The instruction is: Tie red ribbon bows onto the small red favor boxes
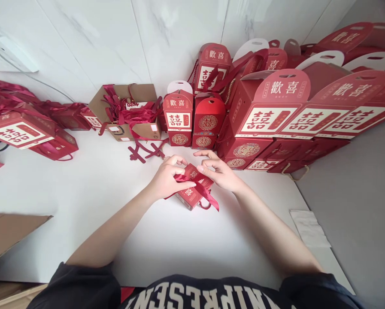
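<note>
A small red gift box (192, 196) sits on the white table (83, 197) in front of me, with a red ribbon (208, 195) draped over it and trailing to the right. My left hand (168, 178) pinches the ribbon at the box's left top. My right hand (219, 171) pinches the ribbon at the box's right side, its other fingers curled above.
Stacks of large red gift boxes (285, 111) line the back right. A brown carton (128, 109) full of red ribbons stands at the back, two small red boxes (192, 116) beside it. More red boxes (18, 128) lie at far left. Brown cardboard (8, 234) at the left edge.
</note>
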Demonstrator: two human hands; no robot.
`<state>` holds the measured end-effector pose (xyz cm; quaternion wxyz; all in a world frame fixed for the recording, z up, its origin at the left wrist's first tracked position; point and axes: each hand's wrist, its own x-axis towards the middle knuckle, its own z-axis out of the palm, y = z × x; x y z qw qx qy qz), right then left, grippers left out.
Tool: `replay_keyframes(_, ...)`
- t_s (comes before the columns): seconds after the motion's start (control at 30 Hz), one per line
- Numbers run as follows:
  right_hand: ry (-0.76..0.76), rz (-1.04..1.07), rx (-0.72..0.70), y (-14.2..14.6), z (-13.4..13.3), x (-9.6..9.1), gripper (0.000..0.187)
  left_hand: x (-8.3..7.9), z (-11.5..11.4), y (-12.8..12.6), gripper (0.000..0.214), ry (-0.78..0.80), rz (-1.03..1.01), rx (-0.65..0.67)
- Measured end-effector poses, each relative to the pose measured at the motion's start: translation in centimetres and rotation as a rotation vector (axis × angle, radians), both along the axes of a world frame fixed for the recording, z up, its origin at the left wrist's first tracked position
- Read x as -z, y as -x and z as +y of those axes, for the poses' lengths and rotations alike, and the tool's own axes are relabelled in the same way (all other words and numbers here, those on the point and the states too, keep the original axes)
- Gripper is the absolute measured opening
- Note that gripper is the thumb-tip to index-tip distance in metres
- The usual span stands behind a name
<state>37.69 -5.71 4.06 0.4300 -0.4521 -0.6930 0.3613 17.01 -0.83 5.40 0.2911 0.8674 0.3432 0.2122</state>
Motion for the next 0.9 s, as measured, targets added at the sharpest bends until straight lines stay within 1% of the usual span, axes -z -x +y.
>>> replay_keyframes(0.1,0.02,-0.004,0.027,-0.3,0.6,1.0,0.029,-0.8,0.2,0.6,0.029,0.062,0.037,0.06)
replay_keyframes(0.17,0.01,-0.019,0.057,-0.5,0.5,0.8,0.021,-1.6,0.4,1.1,0.034,0.128,0.033,0.095)
replay_keyframes(0.23,-0.073,-0.062,0.124,-0.6,0.0,-0.3,0.021,-2.4,0.7,1.5,0.038,0.209,0.02,0.103)
replay_keyframes(0.3,-0.198,-0.142,0.166,-0.3,-1.1,-2.0,0.018,-2.8,1.1,1.8,0.039,0.307,0.018,0.089)
replay_keyframes(0.33,-0.246,-0.197,0.136,0.1,-1.8,-2.9,0.017,-2.8,1.2,1.8,0.039,0.36,0.017,0.084)
replay_keyframes(0.4,-0.328,-0.35,-0.018,1.4,-3.3,-4.3,0.021,-2.6,1.4,1.8,0.04,0.444,0.003,0.081)
replay_keyframes(0.43,-0.354,-0.455,-0.072,2.3,-4.0,-4.6,0.022,-2.3,1.5,1.7,0.04,0.457,-0.01,0.079)
replay_keyframes(0.47,-0.382,-0.564,-0.088,3.2,-4.6,-4.6,0.025,-2.0,1.5,1.6,0.042,0.445,-0.021,0.074)
replay_keyframes(0.5,-0.425,-0.67,-0.094,4.2,-5.2,-4.4,0.026,-1.8,1.4,1.5,0.044,0.412,-0.026,0.068)
replay_keyframes(0.57,-0.493,-0.841,-0.091,6.0,-5.9,-3.4,0.027,-1.4,1.3,1.2,0.051,0.323,-0.018,0.03)
replay_keyframes(0.67,-0.561,-0.973,-0.06,7.6,-6.3,-1.5,0.03,-1.1,1.1,0.9,0.057,0.254,0.015,-0.045)
replay_keyframes(0.77,-0.55,-0.922,-0.077,7.9,-6.1,-0.6,0.038,-1.1,0.9,0.6,0.057,0.255,0.034,-0.066)
replay_keyframes(0.9,-0.392,-0.67,-0.133,7.4,-5.4,-0.4,0.038,-0.9,0.9,0.6,0.057,0.245,0.03,-0.043)
